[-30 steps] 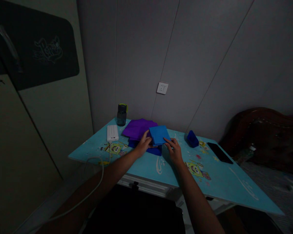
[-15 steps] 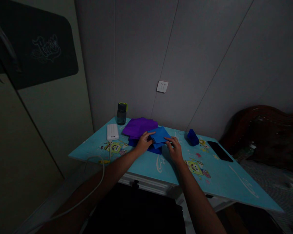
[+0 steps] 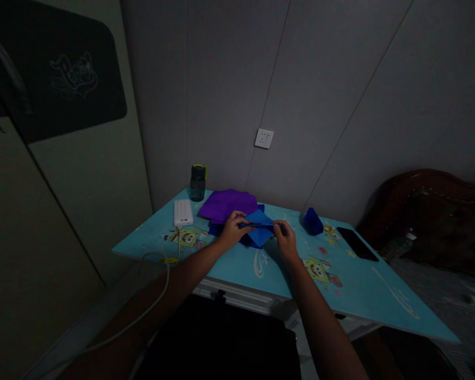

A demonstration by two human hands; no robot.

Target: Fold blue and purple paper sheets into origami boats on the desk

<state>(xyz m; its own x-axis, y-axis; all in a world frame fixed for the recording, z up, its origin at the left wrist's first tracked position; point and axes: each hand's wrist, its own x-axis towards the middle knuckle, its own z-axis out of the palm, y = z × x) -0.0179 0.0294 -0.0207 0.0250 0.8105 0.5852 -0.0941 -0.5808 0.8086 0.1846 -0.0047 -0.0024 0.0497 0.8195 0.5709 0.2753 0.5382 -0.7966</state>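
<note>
A piece of blue folding paper (image 3: 260, 235) is stretched between my two hands above the table, with a dark fold running across its middle. My left hand (image 3: 234, 228) pinches the left end of that fold, and my right hand (image 3: 285, 235) pinches the right end. Behind my left hand lies a stack of purple paper (image 3: 227, 205). Darker blue sheets (image 3: 214, 228) stick out from beneath the purple ones and the held paper. Off to the right of my right hand stands a folded dark blue paper piece (image 3: 313, 221).
On the table (image 3: 237, 269), a white power bank (image 3: 182, 213) with a cable and a dark water bottle (image 3: 198, 183) stand at the left. A black phone (image 3: 357, 244) lies at the right. A wall socket (image 3: 264, 138) is behind, a cabinet (image 3: 91, 174) at left.
The blue paper has tipped from a flat, folded shape to one seen along its fold, with flaps spread above and below. My hands now grip both ends of the fold.
</note>
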